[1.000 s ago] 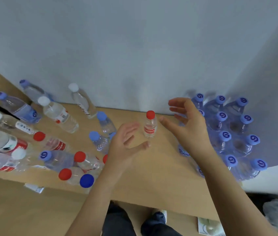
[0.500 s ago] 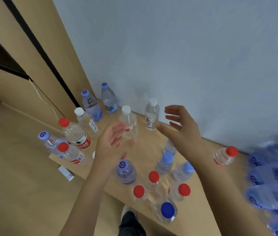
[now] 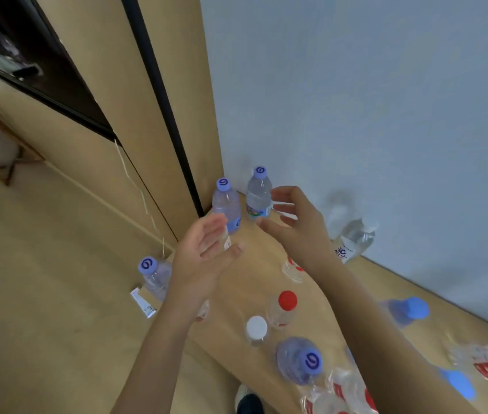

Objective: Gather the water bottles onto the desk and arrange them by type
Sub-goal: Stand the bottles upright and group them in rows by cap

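Now both hands hover with fingers spread, holding nothing: left hand (image 3: 204, 258) and right hand (image 3: 293, 225) above the smooth wooden desk (image 3: 254, 282). Clear plastic bottles (image 3: 227, 204) with round lilac, red and white caps stand there; those at the near right edge blur and are cut off.

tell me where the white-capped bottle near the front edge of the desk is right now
In the head view the white-capped bottle stands low centre on the desk, between the red-capped bottle and the large purple-capped bottle.
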Available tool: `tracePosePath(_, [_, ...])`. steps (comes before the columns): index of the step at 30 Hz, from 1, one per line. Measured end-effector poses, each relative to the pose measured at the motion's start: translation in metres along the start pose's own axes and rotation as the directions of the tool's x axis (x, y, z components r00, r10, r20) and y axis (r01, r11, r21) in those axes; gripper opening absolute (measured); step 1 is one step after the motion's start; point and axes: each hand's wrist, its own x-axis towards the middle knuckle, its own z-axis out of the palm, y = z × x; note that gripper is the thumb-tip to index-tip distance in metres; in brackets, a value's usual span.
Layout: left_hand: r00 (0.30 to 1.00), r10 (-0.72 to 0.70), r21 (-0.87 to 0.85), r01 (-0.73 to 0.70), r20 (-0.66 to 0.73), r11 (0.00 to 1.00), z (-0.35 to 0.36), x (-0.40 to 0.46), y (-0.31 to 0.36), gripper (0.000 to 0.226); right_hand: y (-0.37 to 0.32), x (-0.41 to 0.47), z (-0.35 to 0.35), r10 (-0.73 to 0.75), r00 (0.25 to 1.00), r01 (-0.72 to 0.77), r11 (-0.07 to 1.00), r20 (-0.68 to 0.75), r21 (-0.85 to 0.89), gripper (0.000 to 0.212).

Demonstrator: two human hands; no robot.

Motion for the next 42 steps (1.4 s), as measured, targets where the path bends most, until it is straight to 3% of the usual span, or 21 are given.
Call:
tracePosePath(9, [0.997,0.014,0.01,-0.013,-0.078,1.0,-0.04,0.066,0.002,0.047,0.025,0.086,0.067,0.036,0.997,-0.03,0.995,0.065,-0.096,0.037])
tracePosePath(14, [0.994,-0.013,0.006,0.014,-0.111,1.0,-0.05,0.088,-0.003,0.047,0.049,0.118,0.096,0.095,0.993,-0.076,0.972,0.075,-0.223,0.051])
tracePosePath(20, [0.993,-0.028,0.003,0.028,-0.119,1.0,-0.052,0.101,-0.007,0.046,0.078,0.132,0.121,0.195,0.966,-0.159,0.966,0.168,-0.205,0.059])
tracePosePath(25, [0.992,-0.031,-0.011,0.029,-0.121,1.0,-0.051,0.103,-0.01,0.044,0.089,0.138,0.132,0.214,0.963,-0.184,0.966,0.166,-0.179,0.026])
tracePosePath(28, [0.993,-0.006,-0.013,0.004,-0.116,1.0,-0.049,0.099,-0.012,0.044,0.087,0.134,0.126,0.182,0.971,-0.149,0.968,0.152,-0.204,0.038])
tracePosePath(30, [0.994,0.009,-0.019,-0.011,-0.107,1.0,-0.048,0.094,-0.012,0.044,0.078,0.128,0.122,0.141,0.982,-0.109,0.968,0.128,-0.227,0.013])
tracePosePath(33, [0.995,0.038,-0.006,-0.038,-0.093,0.999,-0.048,0.091,-0.011,0.046,0.044,0.115,0.107,0.024,0.995,-0.014,0.995,0.099,-0.102,0.018])
tracePosePath(35, [0.997,0.048,0.008,-0.048,-0.065,0.999,-0.045,0.089,-0.007,0.048,0.026,0.108,0.089,0.032,0.998,-0.033,0.999,0.055,0.032,0.018])
tracePosePath(38, [0.997,0.076,0.035,-0.076,0.003,0.997,-0.036,0.083,0.004,0.053,-0.014,0.095,0.056,-0.025,0.999,0.023,0.995,0.02,0.101,0.045])
tracePosePath(42, [0.989,0.111,0.055,-0.117,0.093,0.992,-0.015,0.071,0.021,0.059,-0.053,0.07,0.014,-0.126,0.991,0.132,0.97,-0.039,0.203,0.026])
